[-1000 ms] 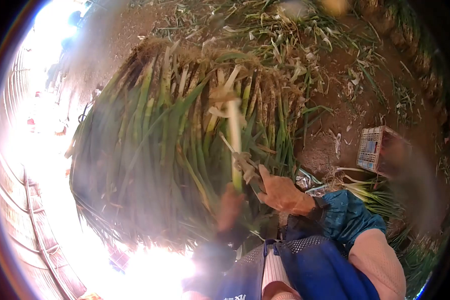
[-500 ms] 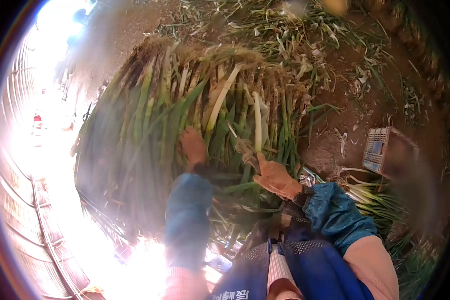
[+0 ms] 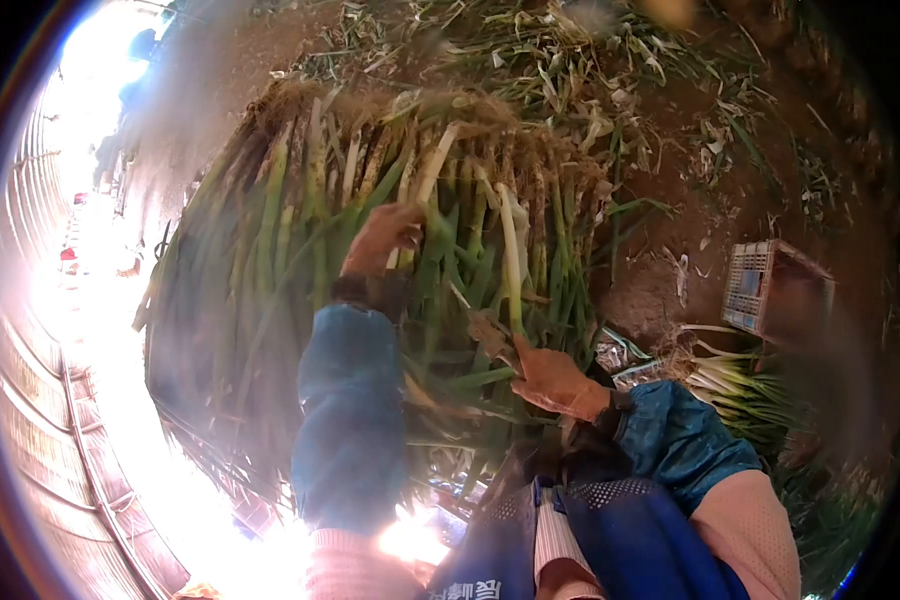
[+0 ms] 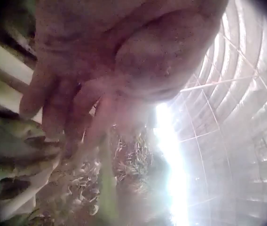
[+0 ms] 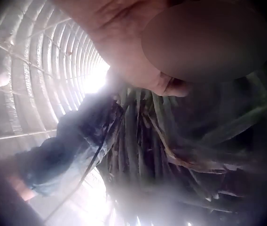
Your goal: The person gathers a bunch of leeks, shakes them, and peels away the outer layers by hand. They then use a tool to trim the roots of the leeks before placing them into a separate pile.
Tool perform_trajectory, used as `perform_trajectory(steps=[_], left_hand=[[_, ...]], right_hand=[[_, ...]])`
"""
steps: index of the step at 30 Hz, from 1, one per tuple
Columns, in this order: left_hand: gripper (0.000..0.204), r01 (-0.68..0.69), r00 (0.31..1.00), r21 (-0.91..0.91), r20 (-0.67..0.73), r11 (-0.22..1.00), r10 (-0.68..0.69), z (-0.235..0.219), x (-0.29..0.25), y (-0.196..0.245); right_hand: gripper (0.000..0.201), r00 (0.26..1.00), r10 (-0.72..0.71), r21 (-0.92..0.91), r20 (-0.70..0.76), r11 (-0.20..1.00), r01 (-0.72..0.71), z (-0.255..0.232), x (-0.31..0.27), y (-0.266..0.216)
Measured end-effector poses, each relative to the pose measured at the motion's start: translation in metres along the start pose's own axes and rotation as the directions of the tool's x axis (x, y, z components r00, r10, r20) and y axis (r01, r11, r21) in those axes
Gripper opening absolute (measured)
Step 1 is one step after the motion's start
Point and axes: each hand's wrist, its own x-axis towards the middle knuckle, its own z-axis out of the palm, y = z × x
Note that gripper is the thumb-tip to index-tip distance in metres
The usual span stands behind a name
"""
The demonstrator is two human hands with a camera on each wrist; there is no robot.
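Note:
A big pile of green onions (image 3: 300, 260) lies on the soil, roots pointing away from me. My left hand (image 3: 382, 238) reaches up onto the pile, its fingers (image 4: 53, 108) curled over pale stalks (image 4: 4, 70) near the white ends. My right hand (image 3: 548, 378) stays close to my body and grips one peeled green onion (image 3: 511, 262) by its lower part, white shaft pointing up over the pile. In the right wrist view the palm (image 5: 138, 42) fills the top, with green leaves (image 5: 171, 141) below and the left blue sleeve (image 5: 72, 146) beyond.
A plastic crate (image 3: 770, 290) stands on the soil at the right. A bunch of cleaned white onions (image 3: 740, 385) lies beside my right sleeve. Loose trimmings (image 3: 570, 70) litter the ground beyond the pile. Greenhouse hoops (image 4: 237, 94) arch overhead, with strong glare at the left.
My left arm has stretched from near my body up onto the pile, now further towards the white ends. The right hand keeps its onion and has barely moved.

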Motion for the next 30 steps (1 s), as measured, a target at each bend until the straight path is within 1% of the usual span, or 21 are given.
perform_trajectory(steps=[2,3,4,5,6,9,11,12,14,15,17,18,20,23,24,26,28,29,30], left_hand=[[0.032,-0.054,0.983,0.025,-0.172,0.998,0.058,0.006,-0.009,0.011],[0.031,-0.226,0.929,0.441,-0.172,0.869,0.328,-0.005,-0.002,-0.033],[0.030,-0.244,0.804,0.792,-0.158,0.560,0.574,-0.018,0.005,-0.081],[0.029,-0.073,0.829,0.821,-0.266,0.566,0.492,-0.023,0.008,-0.119],[0.028,0.100,0.829,0.826,-0.377,0.555,0.412,-0.025,0.004,-0.139],[0.026,0.319,0.797,0.731,-0.551,0.603,0.247,0.015,-0.032,-0.127],[0.024,0.297,0.815,0.731,-0.529,0.614,0.237,0.039,-0.051,-0.119],[0.023,0.284,0.823,0.731,-0.518,0.621,0.233,0.050,-0.061,-0.115],[0.025,0.307,0.810,0.650,-0.562,0.695,0.168,0.068,-0.079,-0.106],[0.026,0.315,0.803,0.608,-0.580,0.729,0.137,0.075,-0.087,-0.103],[0.026,0.307,0.775,0.574,-0.613,0.760,0.150,0.086,-0.098,-0.101],[0.026,0.303,0.760,0.555,-0.631,0.775,0.155,0.089,-0.103,-0.102],[0.028,0.292,0.768,0.550,-0.622,0.783,0.151,0.091,-0.112,-0.105],[0.031,0.281,0.786,0.539,-0.604,0.794,0.132,0.094,-0.121,-0.109],[0.032,0.278,0.793,0.535,-0.596,0.798,0.123,0.095,-0.125,-0.110],[0.032,0.238,0.795,0.579,-0.577,0.780,0.186,0.097,-0.136,-0.123],[0.032,0.258,0.775,0.524,-0.614,0.812,0.150,0.101,-0.143,-0.117],[0.032,0.293,0.752,0.441,-0.654,0.848,0.081,0.106,-0.147,-0.111],[0.032,0.324,0.726,0.355,-0.687,0.877,0.009,0.109,-0.150,-0.105]], right_hand=[[0.067,0.999,0.026,-0.039,-0.019,0.999,-0.027,-0.004,0.000,0.008],[0.068,0.998,0.046,-0.030,-0.042,0.998,-0.047,-0.005,-0.002,0.011],[0.069,0.996,0.064,-0.019,-0.064,0.998,-0.065,-0.006,-0.003,0.014],[0.070,0.993,0.083,-0.004,-0.088,0.997,-0.083,-0.005,-0.003,0.015],[0.071,0.995,0.057,0.005,-0.087,0.998,-0.056,-0.005,-0.004,0.014],[0.074,0.998,-0.003,0.027,-0.063,1.000,0.005,-0.007,-0.011,0.002],[0.075,0.999,-0.026,0.046,-0.020,0.999,0.027,-0.005,-0.011,-0.012],[0.075,0.998,-0.050,0.027,-0.029,0.998,0.051,-0.005,-0.008,-0.017],[0.075,0.994,-0.099,-0.018,-0.050,0.995,0.099,-0.007,0.001,-0.026],[0.072,0.991,-0.102,-0.045,-0.088,0.994,0.098,-0.008,0.008,-0.026],[0.064,0.981,-0.107,-0.096,-0.161,0.991,0.093,-0.006,0.023,-0.021],[0.063,0.980,-0.119,-0.114,-0.162,0.988,0.102,-0.008,0.021,-0.023],[0.061,0.977,-0.142,-0.147,-0.162,0.982,0.118,-0.010,0.012,-0.030],[0.071,0.999,-0.047,-0.075,-0.028,0.996,0.045,-0.003,-0.002,-0.039],[0.070,0.999,-0.045,-0.072,-0.031,0.997,0.043,0.001,0.004,-0.037],[0.068,0.998,-0.043,-0.063,-0.040,0.997,0.040,0.011,0.022,-0.033],[0.053,0.994,-0.065,-0.077,-0.084,0.995,0.059,0.001,0.038,-0.043],[0.045,0.992,-0.076,-0.084,-0.105,0.994,0.068,-0.004,0.046,-0.047],[0.044,0.987,-0.101,-0.098,-0.124,0.991,0.089,-0.004,0.054,-0.047]])
